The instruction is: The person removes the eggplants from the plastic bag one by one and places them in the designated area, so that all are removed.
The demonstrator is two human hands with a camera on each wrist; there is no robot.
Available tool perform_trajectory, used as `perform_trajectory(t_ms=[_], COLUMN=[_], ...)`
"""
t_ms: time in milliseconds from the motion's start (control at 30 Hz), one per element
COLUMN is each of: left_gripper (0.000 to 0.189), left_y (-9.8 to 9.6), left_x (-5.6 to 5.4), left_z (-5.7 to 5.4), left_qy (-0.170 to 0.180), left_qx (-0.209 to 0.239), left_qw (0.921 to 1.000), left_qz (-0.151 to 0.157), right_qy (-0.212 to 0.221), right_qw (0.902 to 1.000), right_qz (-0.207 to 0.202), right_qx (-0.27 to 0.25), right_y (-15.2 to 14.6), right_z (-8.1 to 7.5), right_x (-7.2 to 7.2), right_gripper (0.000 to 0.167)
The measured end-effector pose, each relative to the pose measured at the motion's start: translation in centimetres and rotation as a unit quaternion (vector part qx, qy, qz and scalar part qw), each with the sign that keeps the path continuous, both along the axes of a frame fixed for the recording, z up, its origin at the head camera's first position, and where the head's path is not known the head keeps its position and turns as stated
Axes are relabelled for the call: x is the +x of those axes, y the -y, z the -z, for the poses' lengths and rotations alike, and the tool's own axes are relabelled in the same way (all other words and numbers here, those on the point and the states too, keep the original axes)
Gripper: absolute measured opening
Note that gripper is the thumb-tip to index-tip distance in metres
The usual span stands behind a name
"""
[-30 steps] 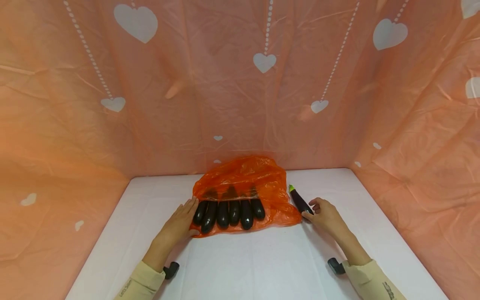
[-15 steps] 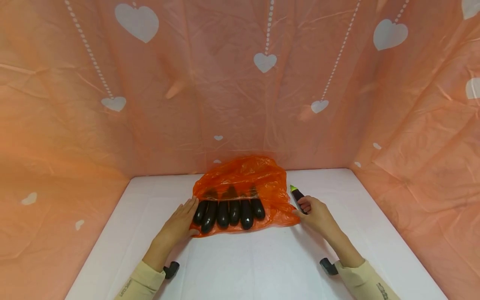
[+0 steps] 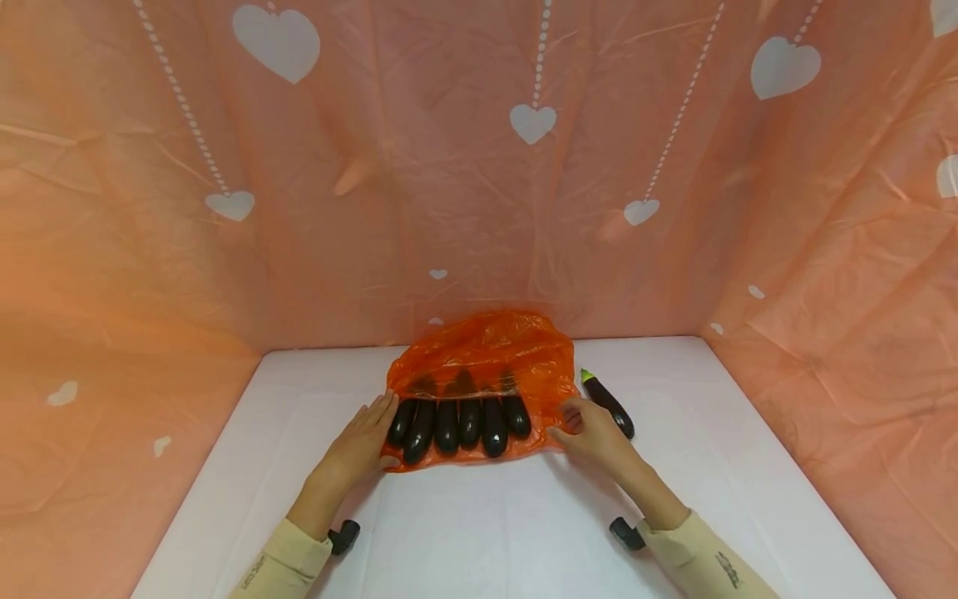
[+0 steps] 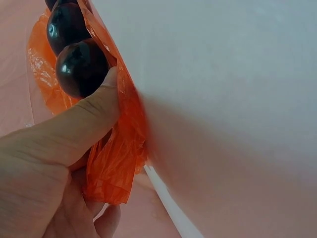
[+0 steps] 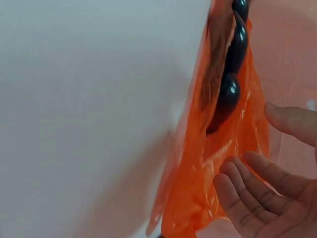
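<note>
An orange plastic bag (image 3: 535,378) lies on the table with several dark eggplants (image 3: 470,424) in a row, their stem ends under the film and their rounded ends at its near, open side. My left hand (image 3: 365,437) rests at the bag's left edge, fingers straight, with the thumb (image 4: 99,106) just inside the mouth beside the nearest eggplant. At the right end, my right hand (image 3: 591,433) hovers over the bag's corner, its fingers loosely bent and apart from the thumb. A single eggplant (image 3: 609,408) with a green stem lies on the table beyond that hand.
A white table (image 3: 464,532) carries everything. Behind it and along both sides hangs a peach curtain (image 3: 449,183) printed with white hearts. Small black devices sit under the left wrist (image 3: 344,537) and the right wrist (image 3: 627,533).
My right hand has moved left, from the single eggplant to the bag. The bag's right corner has shifted inward and is now partly behind that hand. My left hand has stayed put.
</note>
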State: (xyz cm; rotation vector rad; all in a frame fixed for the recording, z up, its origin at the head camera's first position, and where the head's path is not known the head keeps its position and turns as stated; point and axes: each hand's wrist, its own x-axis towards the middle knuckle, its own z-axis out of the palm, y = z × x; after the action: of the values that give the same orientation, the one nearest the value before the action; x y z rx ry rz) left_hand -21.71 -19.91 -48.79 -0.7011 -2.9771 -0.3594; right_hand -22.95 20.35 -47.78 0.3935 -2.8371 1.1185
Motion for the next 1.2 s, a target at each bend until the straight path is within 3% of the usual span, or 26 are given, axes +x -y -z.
perform_trajectory(t_ms=[600, 1200], left_gripper=[0.101, 0.100], left_y=[-0.2, -0.3], left_x=[-0.2, -0.1], left_z=[0.0, -0.2], left_qy=[0.019, 0.018], left_qx=[0.018, 0.017], left_qw=[0.9996, 0.9997], left_qz=[-0.010, -0.009], right_qy=[0.013, 0.041], right_qw=[0.9999, 0.9985], right_qz=[-0.003, 0.007], right_qx=[-0.009, 0.035], right_y=[3.3, 4.3], right_z=[1.0, 1.5], right_x=[-0.7, -1.9], right_gripper=[0.041, 0.051])
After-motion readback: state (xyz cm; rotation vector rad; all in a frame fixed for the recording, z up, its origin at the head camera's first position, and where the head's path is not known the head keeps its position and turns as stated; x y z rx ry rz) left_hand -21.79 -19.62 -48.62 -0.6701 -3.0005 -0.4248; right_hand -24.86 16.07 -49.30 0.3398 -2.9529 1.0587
